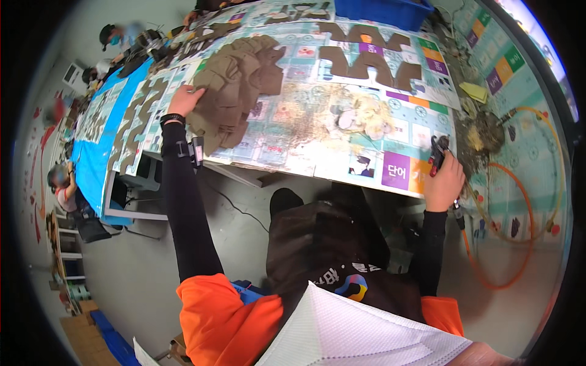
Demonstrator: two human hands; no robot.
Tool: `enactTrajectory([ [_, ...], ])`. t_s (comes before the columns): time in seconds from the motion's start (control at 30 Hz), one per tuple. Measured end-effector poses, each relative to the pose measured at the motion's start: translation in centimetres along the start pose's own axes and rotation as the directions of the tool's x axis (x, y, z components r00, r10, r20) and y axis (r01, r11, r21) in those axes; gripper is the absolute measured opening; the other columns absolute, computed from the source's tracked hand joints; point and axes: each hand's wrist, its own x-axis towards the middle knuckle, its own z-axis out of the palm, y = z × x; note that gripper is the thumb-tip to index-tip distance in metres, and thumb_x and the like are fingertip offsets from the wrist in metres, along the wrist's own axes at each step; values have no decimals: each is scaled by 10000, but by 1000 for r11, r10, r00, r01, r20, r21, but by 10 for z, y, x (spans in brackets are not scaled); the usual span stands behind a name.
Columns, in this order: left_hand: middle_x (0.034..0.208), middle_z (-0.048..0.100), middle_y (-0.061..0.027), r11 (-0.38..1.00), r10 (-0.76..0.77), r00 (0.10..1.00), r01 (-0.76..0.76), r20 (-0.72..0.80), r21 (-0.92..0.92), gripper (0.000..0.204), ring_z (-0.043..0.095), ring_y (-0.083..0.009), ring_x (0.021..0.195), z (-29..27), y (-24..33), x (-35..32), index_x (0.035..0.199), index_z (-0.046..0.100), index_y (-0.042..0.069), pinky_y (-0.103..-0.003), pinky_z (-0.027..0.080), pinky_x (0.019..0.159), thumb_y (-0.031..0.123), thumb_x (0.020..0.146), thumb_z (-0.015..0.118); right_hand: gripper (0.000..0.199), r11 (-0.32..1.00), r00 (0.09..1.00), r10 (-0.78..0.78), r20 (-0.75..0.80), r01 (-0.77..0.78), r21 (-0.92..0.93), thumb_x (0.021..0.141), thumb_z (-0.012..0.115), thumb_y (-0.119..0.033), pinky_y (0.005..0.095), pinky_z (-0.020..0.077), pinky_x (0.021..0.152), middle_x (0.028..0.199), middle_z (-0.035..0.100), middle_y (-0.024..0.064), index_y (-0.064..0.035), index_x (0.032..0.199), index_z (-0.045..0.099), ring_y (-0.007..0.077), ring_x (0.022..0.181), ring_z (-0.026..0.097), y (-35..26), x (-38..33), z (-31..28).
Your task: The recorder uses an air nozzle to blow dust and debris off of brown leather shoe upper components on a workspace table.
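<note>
My left hand [185, 100] is at the left edge of a heap of brown cut pieces [229, 85], its fingers slightly apart and touching the heap. The pieces are flat, curved and overlap in layers. At the right end of the table, my right hand [445, 183] is closed around a small black and red spray gun [437, 152]. An orange hose [488, 285] runs below that hand. Two rows of similar brown pieces [372, 66] lie spread on a printed sheet at the far right.
The table [293, 161] has a printed cover, with a crusty yellowish residue [363, 116] in its middle. A blue bin [384, 13] stands at the back. A yellow cloth [474, 91] lies right of the table. Other people work at the far left, near a blue-covered table [91, 165].
</note>
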Motion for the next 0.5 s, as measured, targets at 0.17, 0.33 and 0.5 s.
enactTrajectory([
  [0.17,1252,614,-202,992,-41,995,52,90,-119,689,589,-324,1159,-9,2,-11,1298,553,-14,-384,459,984,421,797,741,574,1000,998,10,65,-8,-23,613,733,-148,415,421,944,1084,607,114,-46,1152,564,323,1070,549,-3,2,4],
  [0.33,1337,564,-116,870,491,870,-487,48,-75,610,483,-313,1277,-28,36,-13,1340,543,93,-412,399,1063,243,791,762,538,1000,998,6,59,-5,-19,642,704,-121,415,420,939,1085,605,116,-47,1155,560,324,1066,549,-3,2,0],
  [0.5,1283,580,-99,846,476,865,-500,157,184,541,493,-329,1229,-43,44,-10,1239,603,123,-440,419,1010,227,740,787,490,1000,998,11,67,-11,0,678,669,-98,420,425,921,1077,607,119,-47,1153,563,320,1061,554,-9,0,-1],
])
